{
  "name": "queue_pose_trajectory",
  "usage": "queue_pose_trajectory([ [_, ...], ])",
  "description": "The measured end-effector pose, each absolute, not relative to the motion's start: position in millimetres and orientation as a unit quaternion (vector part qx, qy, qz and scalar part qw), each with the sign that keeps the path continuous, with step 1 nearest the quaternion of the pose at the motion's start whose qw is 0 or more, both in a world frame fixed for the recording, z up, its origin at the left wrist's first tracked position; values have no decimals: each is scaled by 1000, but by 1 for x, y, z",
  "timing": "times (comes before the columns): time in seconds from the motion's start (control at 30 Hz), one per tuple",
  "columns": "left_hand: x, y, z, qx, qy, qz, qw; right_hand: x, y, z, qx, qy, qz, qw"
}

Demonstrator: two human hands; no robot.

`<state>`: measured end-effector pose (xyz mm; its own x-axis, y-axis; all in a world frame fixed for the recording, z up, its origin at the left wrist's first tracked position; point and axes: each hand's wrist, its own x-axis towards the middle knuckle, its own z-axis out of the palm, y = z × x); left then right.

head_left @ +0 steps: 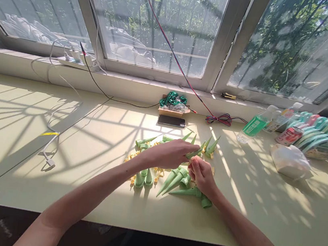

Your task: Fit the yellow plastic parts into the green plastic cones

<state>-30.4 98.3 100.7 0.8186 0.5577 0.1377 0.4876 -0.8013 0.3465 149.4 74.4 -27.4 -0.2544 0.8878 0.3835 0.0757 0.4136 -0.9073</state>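
Over the middle of the table, my left hand [175, 154] is closed round a green plastic watering spike [195, 153]. My right hand [202, 176] is pinched at the near end of that spike; whatever its fingers hold is hidden. More green spikes [178, 178] lie below the hands, and several stand upright [213, 146] behind them. Small yellow plastic fittings [156, 179] are scattered among green spikes [139, 180] on the left, partly covered by my left forearm.
A black phone [171, 121] lies before a small box with green straps [173, 101]. To the right are a plastic bottle [253, 126], a can [289, 135], a white tissue pack [291, 162] and pastel hangers [323, 135]. A white cable [48, 153] lies left.
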Motion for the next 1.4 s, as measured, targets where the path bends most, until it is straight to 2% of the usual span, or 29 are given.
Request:
queue_pose_trajectory([
  [0.1, -31, 100, 100, 937, 293, 127, 141, 148, 75, -29, -359, -672, 406, 504],
  [0.2, -33, 103, 99, 930, 306, 133, 153, 147, 75, -25, -378, -699, 343, 501],
  [0.43, -38, 111, 98, 886, 341, 178, 260, 149, 72, -12, -396, -734, 203, 513],
  [0.83, -43, 115, 99, 858, 347, 162, 343, 151, 74, -14, -336, -757, 143, 542],
  [1.07, -44, 114, 100, 872, 338, 136, 325, 152, 75, -15, -313, -765, 123, 549],
  [1.4, -38, 107, 99, 898, 352, 138, 225, 153, 77, -22, -339, -750, 124, 554],
])
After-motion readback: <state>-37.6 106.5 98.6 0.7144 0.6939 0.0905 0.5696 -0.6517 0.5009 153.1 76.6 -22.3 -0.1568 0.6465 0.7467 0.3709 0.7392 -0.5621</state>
